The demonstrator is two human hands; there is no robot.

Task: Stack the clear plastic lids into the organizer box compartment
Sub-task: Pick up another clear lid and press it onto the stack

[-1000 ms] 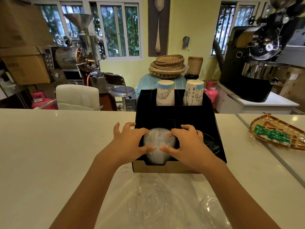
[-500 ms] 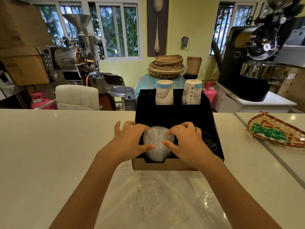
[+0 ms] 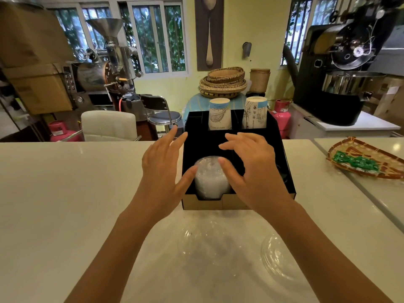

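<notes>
Both arms reach forward, left hand (image 3: 162,169) and right hand (image 3: 251,169) spread open, fingers splayed, thumbs angled toward each other.

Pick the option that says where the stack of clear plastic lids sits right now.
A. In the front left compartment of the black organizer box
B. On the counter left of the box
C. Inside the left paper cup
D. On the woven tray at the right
A: the stack of clear plastic lids stands in the front left compartment of the black organizer box, between the left hand and the right hand, both with fingers spread.
</notes>
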